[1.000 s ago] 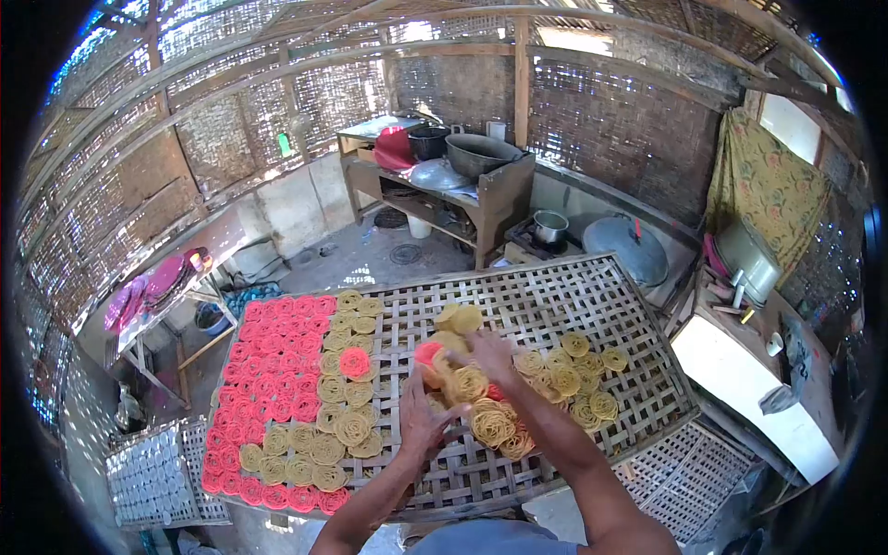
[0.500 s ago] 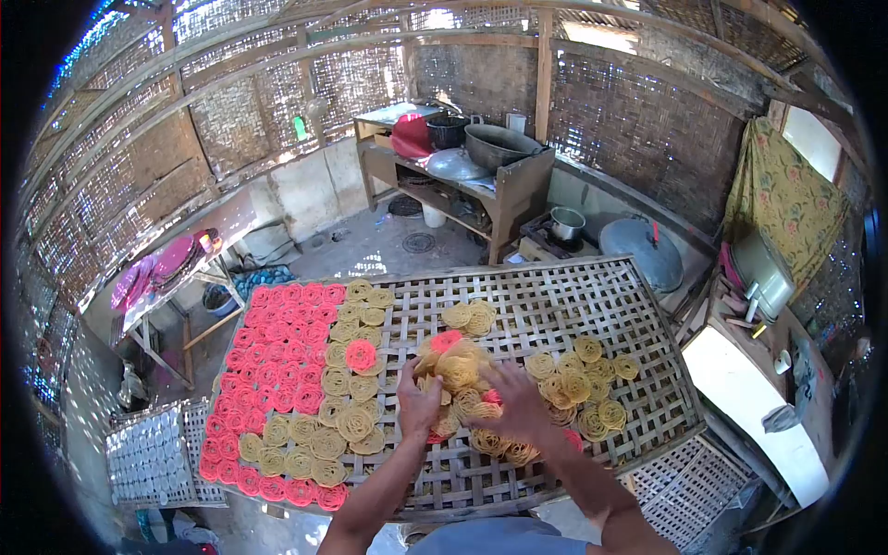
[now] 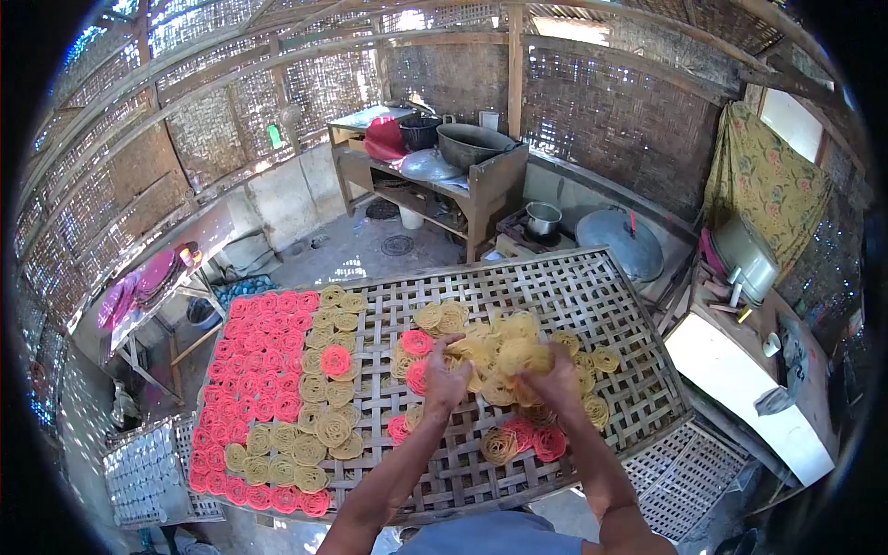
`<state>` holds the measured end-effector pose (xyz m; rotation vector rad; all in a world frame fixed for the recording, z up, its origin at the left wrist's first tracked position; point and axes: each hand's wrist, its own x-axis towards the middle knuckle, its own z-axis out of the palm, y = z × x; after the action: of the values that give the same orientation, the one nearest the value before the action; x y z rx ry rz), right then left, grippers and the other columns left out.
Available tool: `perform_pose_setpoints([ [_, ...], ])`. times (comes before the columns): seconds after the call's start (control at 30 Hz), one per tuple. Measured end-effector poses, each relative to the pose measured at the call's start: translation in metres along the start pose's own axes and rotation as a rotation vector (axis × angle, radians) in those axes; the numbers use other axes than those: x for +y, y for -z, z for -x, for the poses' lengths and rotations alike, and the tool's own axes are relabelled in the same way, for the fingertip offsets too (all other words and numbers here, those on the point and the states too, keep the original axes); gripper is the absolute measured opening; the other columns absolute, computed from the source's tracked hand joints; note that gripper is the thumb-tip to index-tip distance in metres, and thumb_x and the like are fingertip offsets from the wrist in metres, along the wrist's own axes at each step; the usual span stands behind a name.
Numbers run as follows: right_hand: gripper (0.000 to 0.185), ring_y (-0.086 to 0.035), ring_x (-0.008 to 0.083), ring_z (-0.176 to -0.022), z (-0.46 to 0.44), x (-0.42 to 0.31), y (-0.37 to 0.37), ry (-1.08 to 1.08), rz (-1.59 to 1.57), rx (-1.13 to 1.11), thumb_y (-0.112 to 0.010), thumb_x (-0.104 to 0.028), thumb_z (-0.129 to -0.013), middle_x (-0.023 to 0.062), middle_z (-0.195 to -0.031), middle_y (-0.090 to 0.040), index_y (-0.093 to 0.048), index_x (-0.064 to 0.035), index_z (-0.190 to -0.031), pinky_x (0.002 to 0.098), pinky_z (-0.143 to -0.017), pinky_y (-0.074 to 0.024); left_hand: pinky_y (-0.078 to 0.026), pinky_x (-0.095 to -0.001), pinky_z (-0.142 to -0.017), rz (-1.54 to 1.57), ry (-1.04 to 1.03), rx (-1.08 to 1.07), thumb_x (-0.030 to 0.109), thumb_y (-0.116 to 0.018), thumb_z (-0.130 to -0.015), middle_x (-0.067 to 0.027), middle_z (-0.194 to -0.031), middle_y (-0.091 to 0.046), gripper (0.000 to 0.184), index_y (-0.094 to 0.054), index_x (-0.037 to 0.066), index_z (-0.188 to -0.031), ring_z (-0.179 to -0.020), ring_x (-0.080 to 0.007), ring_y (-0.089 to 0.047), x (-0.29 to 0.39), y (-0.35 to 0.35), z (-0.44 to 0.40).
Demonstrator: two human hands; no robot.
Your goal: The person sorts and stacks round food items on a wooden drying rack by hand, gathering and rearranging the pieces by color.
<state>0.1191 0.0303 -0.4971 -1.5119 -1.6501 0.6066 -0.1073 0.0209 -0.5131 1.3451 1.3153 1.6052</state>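
Between my two hands a loose heap of yellow coiled, lacy crackers (image 3: pixel 518 356) is bunched up over the woven bamboo rack (image 3: pixel 518 474). My left hand (image 3: pixel 446 377) curls against the heap's left side, its fingertips partly hidden. On the right side my right hand (image 3: pixel 555 377) grips crackers between thumb and fingers. Pink crackers (image 3: pixel 418 375) lie beside my left hand, and a few more pink crackers (image 3: pixel 549 443) rest below my right hand next to a yellow one. A further small cluster of yellow crackers (image 3: pixel 441 317) sits just behind the heap.
Rows of pink crackers (image 3: pixel 254 370) and yellow crackers (image 3: pixel 333 428) cover the rack's left part. Beyond it stand a wooden shelf table (image 3: pixel 499 199) with a large pan (image 3: pixel 472 145), a small pot (image 3: pixel 543 219) and a big lid (image 3: pixel 618 245). A white-sided cabinet (image 3: pixel 740 398) is at right.
Both hands have closed in on the yellow crackers and gathered them into a bunch. Pink crackers beside and below the hands show more fully. The whole view has shifted slightly.
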Motion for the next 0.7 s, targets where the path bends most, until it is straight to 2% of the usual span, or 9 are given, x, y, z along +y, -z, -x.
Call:
perform_pose_setpoints([
  [0.03, 0.061, -0.071, 0.0278, -0.096, -0.005, -0.001, 0.011, -0.029, 0.017, 0.090, -0.085, -0.018, -0.075, 0.0187, -0.102, -0.071, -0.055, -0.0002, -0.125, 0.0397, -0.082, -0.0577, -0.053, -0.0342, -0.093, 0.017, -0.030, -0.017, -0.005, -0.068, -0.082, -0.0136, -0.120, -0.067, 0.054, -0.053, 0.002, -0.133, -0.104, -0.0213, -0.067, -0.007, -0.004, -0.001],
  [0.13, 0.055, -0.070, 0.0351, -0.091, -0.020, 0.005, 0.031, 0.073, -0.163, 0.221, -0.085, -0.022, -0.078, 0.0191, -0.105, -0.068, -0.057, -0.0014, -0.120, 0.0427, -0.079, -0.0568, -0.052, -0.0330, -0.093, 0.057, -0.082, -0.083, -0.003, -0.072, -0.082, -0.0130, -0.121, -0.068, 0.059, -0.052, 0.002, -0.137, -0.106, -0.0196, -0.066, -0.026, -0.005, 0.000],
  [0.17, 0.053, -0.070, 0.0349, -0.095, -0.026, 0.015, 0.036, 0.226, 0.007, 0.286, -0.083, -0.018, -0.081, 0.0204, -0.109, -0.067, -0.056, -0.0001, -0.124, 0.0421, -0.076, -0.0563, -0.052, -0.0326, -0.094, 0.075, -0.019, -0.108, -0.001, -0.073, -0.083, -0.0128, -0.120, -0.068, 0.058, -0.053, 0.001, -0.137, -0.107, -0.0191, -0.066, -0.023, -0.003, 0.002],
  [0.3, 0.046, -0.064, 0.0398, -0.108, -0.030, 0.014, 0.047, 0.045, -0.267, 0.262, -0.077, -0.019, -0.087, 0.0212, -0.118, -0.062, -0.058, 0.0015, -0.124, 0.0474, -0.086, -0.0532, -0.052, -0.0318, -0.095, 0.090, 0.168, -0.176, 0.007, -0.075, -0.085, -0.0123, -0.118, -0.069, 0.051, -0.059, -0.001, -0.133, -0.107, -0.0177, -0.065, -0.009, 0.013, 0.013],
  [0.4, 0.047, -0.060, 0.0389, -0.117, -0.017, 0.016, 0.043, 0.390, 0.331, 0.395, -0.077, -0.024, -0.087, 0.0187, -0.124, -0.062, -0.060, -0.0015, -0.125, 0.0501, -0.095, -0.0490, -0.052, -0.0316, -0.094, 0.140, 0.254, -0.160, 0.010, -0.072, -0.088, -0.0121, -0.118, -0.069, 0.045, -0.061, -0.002, -0.130, -0.107, -0.0172, -0.066, -0.008, 0.022, 0.016],
  [0.43, 0.059, -0.050, 0.0365, -0.133, -0.004, 0.011, 0.035, 0.331, 0.459, 0.329, -0.077, -0.039, -0.085, 0.0177, -0.136, -0.058, -0.059, -0.0061, -0.132, 0.0519, -0.110, -0.0399, -0.052, -0.0316, -0.094, 0.170, 0.281, -0.148, 0.011, -0.071, -0.090, -0.0120, -0.118, -0.069, 0.043, -0.061, -0.003, -0.129, -0.106, -0.0170, -0.066, -0.008, 0.023, 0.017],
  [0.53, 0.073, -0.033, 0.0375, -0.146, 0.034, 0.012, 0.000, 0.458, 0.545, 0.037, -0.075, -0.054, -0.082, 0.0192, -0.148, -0.047, -0.057, -0.0102, -0.137, 0.0559, -0.121, -0.0205, -0.051, -0.0320, -0.097, 0.223, 0.337, -0.127, 0.006, -0.064, -0.092, -0.0123, -0.120, -0.069, 0.039, -0.061, -0.004, -0.130, -0.110, -0.0172, -0.064, -0.030, 0.026, 0.020],
  [0.63, 0.082, -0.018, 0.0390, -0.152, 0.042, 0.023, -0.020, 0.413, 0.625, -0.136, -0.070, -0.065, -0.080, 0.0205, -0.154, -0.039, -0.056, -0.0120, -0.140, 0.0593, -0.123, -0.0043, -0.048, -0.0325, -0.102, 0.374, 0.297, -0.191, -0.001, -0.062, -0.088, -0.0117, -0.125, -0.066, 0.046, -0.057, -0.003, -0.134, -0.115, -0.0178, -0.062, -0.011, 0.022, 0.028],
  [0.7, 0.084, -0.014, 0.0393, -0.153, 0.031, 0.017, -0.011, 0.293, 0.650, -0.189, -0.069, -0.063, -0.081, 0.0189, -0.160, -0.030, -0.050, -0.0137, -0.145, 0.0570, -0.124, -0.0042, -0.045, -0.0325, -0.107, 0.306, 0.187, -0.206, -0.005, -0.063, -0.084, -0.0120, -0.132, -0.062, 0.056, -0.053, -0.002, -0.139, -0.121, -0.0186, -0.058, -0.014, 0.017, 0.031],
])
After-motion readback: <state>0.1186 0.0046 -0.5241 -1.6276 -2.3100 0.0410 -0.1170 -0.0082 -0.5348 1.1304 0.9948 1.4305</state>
